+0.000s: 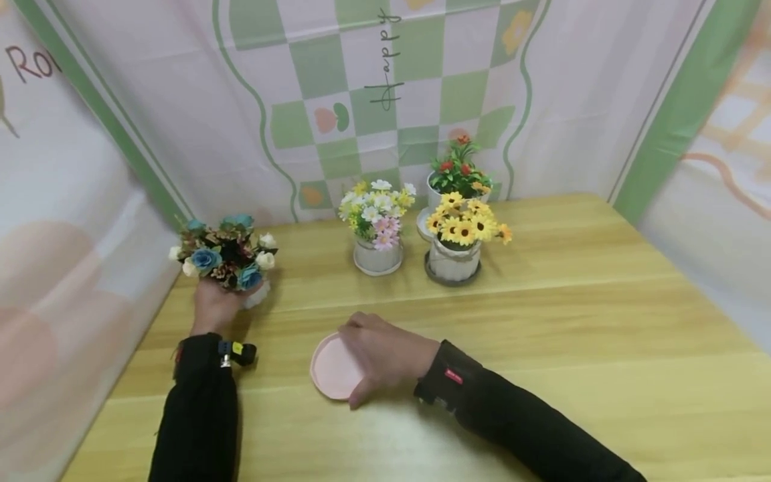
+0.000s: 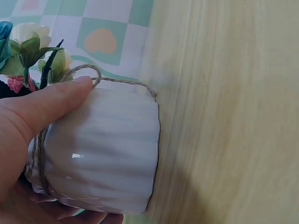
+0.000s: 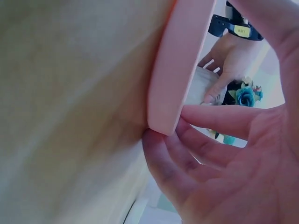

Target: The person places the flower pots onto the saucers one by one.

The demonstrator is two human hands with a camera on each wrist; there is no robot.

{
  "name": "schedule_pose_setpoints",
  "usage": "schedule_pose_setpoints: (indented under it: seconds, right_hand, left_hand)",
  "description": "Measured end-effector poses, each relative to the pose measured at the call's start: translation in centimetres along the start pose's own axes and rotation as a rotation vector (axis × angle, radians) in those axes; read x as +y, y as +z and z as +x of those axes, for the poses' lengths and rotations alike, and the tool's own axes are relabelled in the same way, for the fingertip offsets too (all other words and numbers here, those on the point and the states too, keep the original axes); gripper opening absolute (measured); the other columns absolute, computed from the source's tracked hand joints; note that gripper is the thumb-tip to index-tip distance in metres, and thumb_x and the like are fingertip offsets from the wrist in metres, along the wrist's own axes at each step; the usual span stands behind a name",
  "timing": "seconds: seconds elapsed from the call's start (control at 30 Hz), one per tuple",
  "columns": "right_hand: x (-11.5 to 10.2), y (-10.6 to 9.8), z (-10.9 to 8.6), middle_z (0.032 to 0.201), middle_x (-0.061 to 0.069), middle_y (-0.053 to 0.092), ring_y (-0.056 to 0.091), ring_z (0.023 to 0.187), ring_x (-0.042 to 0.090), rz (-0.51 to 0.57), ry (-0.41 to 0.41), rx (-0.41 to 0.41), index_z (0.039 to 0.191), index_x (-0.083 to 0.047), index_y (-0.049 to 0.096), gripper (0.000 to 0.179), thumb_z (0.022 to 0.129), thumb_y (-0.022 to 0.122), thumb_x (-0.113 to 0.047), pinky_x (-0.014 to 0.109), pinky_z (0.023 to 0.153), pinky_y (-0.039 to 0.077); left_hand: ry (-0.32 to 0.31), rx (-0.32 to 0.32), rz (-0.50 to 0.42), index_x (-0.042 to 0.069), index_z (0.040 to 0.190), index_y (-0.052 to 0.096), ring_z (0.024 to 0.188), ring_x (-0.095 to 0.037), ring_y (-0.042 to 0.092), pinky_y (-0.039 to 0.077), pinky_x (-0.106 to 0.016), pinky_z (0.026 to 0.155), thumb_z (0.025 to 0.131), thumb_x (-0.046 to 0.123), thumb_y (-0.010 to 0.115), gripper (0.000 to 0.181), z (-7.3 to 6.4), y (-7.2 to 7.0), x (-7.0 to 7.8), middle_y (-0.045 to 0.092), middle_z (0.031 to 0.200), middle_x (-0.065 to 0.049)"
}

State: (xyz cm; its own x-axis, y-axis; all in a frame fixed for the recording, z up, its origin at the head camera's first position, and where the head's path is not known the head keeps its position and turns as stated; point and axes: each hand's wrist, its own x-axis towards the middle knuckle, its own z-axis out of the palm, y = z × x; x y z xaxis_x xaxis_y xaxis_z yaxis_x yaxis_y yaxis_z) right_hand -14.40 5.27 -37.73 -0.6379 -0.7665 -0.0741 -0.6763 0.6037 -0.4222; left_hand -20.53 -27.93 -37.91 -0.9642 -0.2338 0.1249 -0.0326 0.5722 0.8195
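At the left of the table, my left hand grips a white ribbed flowerpot with twine round its neck. Blue and white artificial roses rise from this pot, above the hand. In the left wrist view the thumb lies along the pot's side near the twine, and the other fingers go under it, partly hidden. My right hand holds a round pink saucer by its right edge, in front of the other pots. The saucer's rim shows side-on in the right wrist view, with fingertips pinching its end.
Behind the saucer stands a pot of white, yellow and pink daisies. Right of it is a pot of yellow sunflowers on a dark saucer. A red-flowered plant stands behind that, near the printed cloth wall.
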Motion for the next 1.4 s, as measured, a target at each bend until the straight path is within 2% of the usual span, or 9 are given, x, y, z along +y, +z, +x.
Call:
schedule_pose_setpoints:
  seconds: [0.2, 0.47, 0.67, 0.9, 1.17, 1.33, 1.4]
  right_hand:
    - [0.5, -0.6, -0.3, 0.149, 0.013, 0.053, 0.054, 0.132, 0.026, 0.044, 0.025, -0.002, 0.15, -0.007, 0.053, 0.107, 0.064, 0.098, -0.052, 0.039, 0.11, 0.054]
    - [1.4, -1.2, -0.8, 0.146, 0.014, 0.055, 0.055, 0.13, 0.028, 0.056, 0.045, 0.015, 0.147, -0.006, 0.057, 0.102, 0.063, 0.1, -0.047, 0.043, 0.109, 0.054]
    - [2.4, -1.6, -1.1, 0.144, 0.017, 0.055, 0.057, 0.126, 0.031, 0.062, 0.069, 0.019, 0.145, -0.004, 0.057, 0.103, 0.062, 0.1, -0.047, 0.046, 0.107, 0.055]
    - [3.7, -2.5, -1.8, 0.145, 0.018, 0.055, 0.058, 0.123, 0.031, 0.106, 0.155, 0.027, 0.148, -0.003, 0.056, 0.105, 0.062, 0.101, -0.043, 0.048, 0.103, 0.057]
    - [4.8, -3.1, -2.0, 0.146, 0.019, 0.055, 0.06, 0.123, 0.031, 0.12, 0.181, 0.044, 0.148, -0.001, 0.056, 0.107, 0.061, 0.101, -0.044, 0.049, 0.101, 0.058]
    - [5.3, -3.1, -2.0, 0.146, 0.02, 0.055, 0.061, 0.121, 0.031, 0.118, 0.198, 0.057, 0.146, 0.001, 0.057, 0.106, 0.061, 0.101, -0.045, 0.048, 0.1, 0.059]
    - [5.5, -3.1, -2.0, 0.146, 0.02, 0.055, 0.061, 0.12, 0.031, 0.124, 0.212, 0.061, 0.146, 0.0, 0.057, 0.107, 0.06, 0.101, -0.045, 0.049, 0.099, 0.06]
  left_hand:
    - [0.004, 0.008, -0.022, 0.008, 0.166, 0.031, 0.155, -0.038, 0.039, 0.032, -0.052, 0.129, 0.091, 0.015, 0.083, 0.092, -0.1, 0.0, 0.3, 0.042, 0.167, -0.019]
    - [0.0, 0.002, -0.055, 0.011, 0.168, 0.024, 0.157, -0.036, 0.036, 0.033, -0.051, 0.129, 0.089, 0.014, 0.085, 0.1, -0.3, 0.0, 0.4, 0.037, 0.17, -0.016]
    - [0.0, -0.004, -0.063, 0.01, 0.168, 0.024, 0.157, -0.036, 0.035, 0.032, -0.05, 0.129, 0.09, 0.011, 0.084, 0.099, -0.2, 0.2, 0.4, 0.037, 0.17, -0.016]
    - [0.008, 0.002, 0.005, 0.006, 0.164, 0.034, 0.153, -0.039, 0.04, 0.032, -0.051, 0.129, 0.09, 0.016, 0.084, 0.09, -0.3, 0.3, 0.6, 0.044, 0.165, -0.021]
    - [0.013, -0.004, 0.035, 0.0, 0.155, 0.046, 0.146, -0.04, 0.047, 0.036, -0.052, 0.126, 0.091, 0.017, 0.082, 0.074, -0.5, 0.1, 0.9, 0.052, 0.157, -0.025]
    - [0.024, -0.033, 0.029, 0.0, 0.159, 0.04, 0.149, -0.041, 0.043, 0.033, -0.053, 0.127, 0.092, 0.015, 0.081, 0.079, -0.5, 0.1, 1.1, 0.047, 0.16, -0.026]
    - [0.031, -0.064, 0.024, 0.001, 0.161, 0.036, 0.152, -0.041, 0.04, 0.032, -0.054, 0.128, 0.093, 0.015, 0.08, 0.083, -0.5, 0.0, 1.1, 0.044, 0.162, -0.026]
